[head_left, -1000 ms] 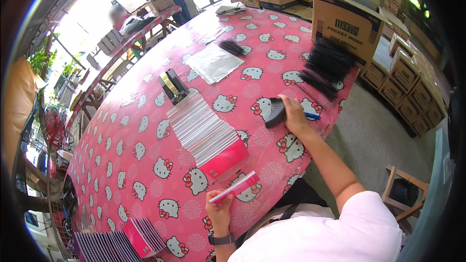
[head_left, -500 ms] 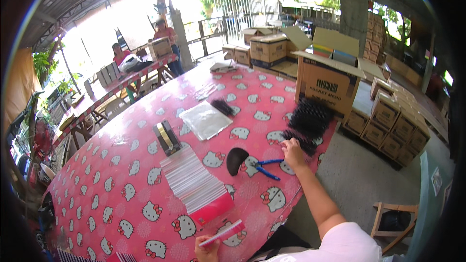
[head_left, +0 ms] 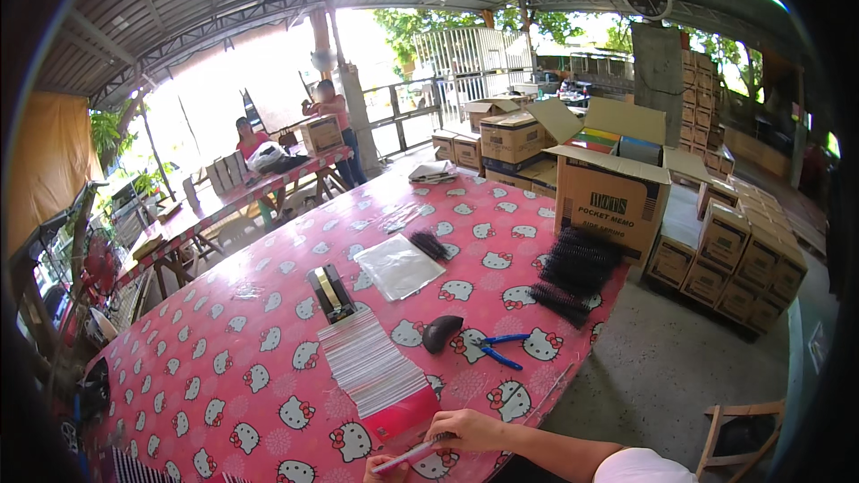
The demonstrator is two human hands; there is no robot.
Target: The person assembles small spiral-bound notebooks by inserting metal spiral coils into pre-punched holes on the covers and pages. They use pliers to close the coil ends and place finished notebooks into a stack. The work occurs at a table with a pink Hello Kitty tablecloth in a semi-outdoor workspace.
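Note:
Near the front edge of the table, my left hand (head_left: 386,472) is closed on a thin pink notepad (head_left: 408,457), held tilted. My right hand (head_left: 472,430) is at the pad's upper end, fingers pinched on a short, dark spiral coil (head_left: 440,437) that mostly hides behind them. Just beyond lies a fanned row of notepads (head_left: 374,365) with a pink cover at its near end. Blue-handled pliers (head_left: 497,349) rest to the right, beside a black half-round object (head_left: 442,334). Black spiral coils (head_left: 580,266) are heaped at the table's right edge.
A tape dispenser (head_left: 331,293) stands behind the notepad row, beside clear plastic sheets (head_left: 399,266) and a small coil bunch (head_left: 429,244). An open carton (head_left: 611,201) rises at the right. Stacked cartons (head_left: 729,255) and a wooden stool (head_left: 741,438) are beyond. Two people are at a far table.
My right hand has come from the coil heap back to the notepad in my left hand, with a dark coil in its fingers. The view has tilted up, showing more roof.

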